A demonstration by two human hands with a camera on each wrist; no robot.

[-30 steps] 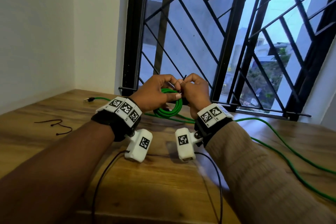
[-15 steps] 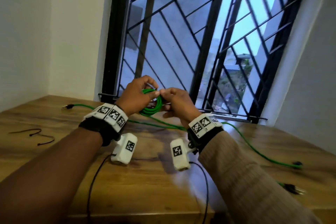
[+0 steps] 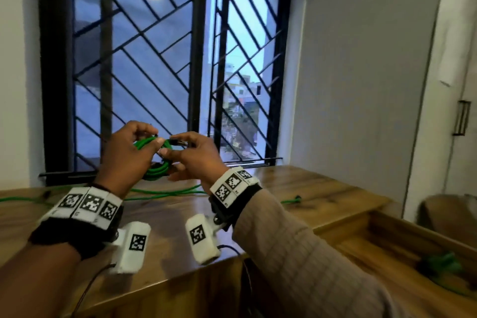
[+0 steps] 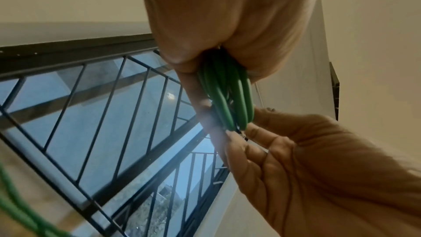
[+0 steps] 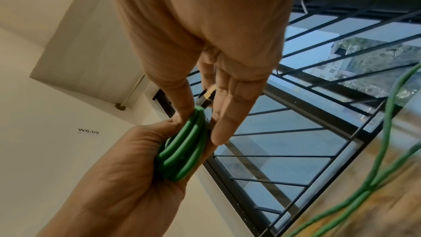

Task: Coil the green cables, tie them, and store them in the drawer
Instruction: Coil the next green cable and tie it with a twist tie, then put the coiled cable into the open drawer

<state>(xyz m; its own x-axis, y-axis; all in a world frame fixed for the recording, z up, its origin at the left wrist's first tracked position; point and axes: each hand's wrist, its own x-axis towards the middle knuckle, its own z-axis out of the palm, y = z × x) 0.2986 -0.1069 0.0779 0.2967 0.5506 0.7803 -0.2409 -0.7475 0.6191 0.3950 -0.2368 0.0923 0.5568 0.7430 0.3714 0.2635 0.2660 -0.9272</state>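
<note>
Nearest the camera: both wrists carry marker bands, raised over the wooden table [image 3: 165, 217]. Left hand [image 3: 126, 152] has thumb and fingers clenched round the green coil [image 3: 154, 170], bunching the loops; the coil is in the air above the table. Right hand [image 3: 198, 155] pinches the dark plug end [image 3: 175, 141] at the coil's top, remaining fingers loosely extended. Beyond the hands, loose green cable [image 3: 165, 192] runs along the table under the barred window [image 3: 160, 59]. Right of the table, the open drawer [image 3: 402, 237] already holds a green bundle [image 3: 441, 264].
</note>
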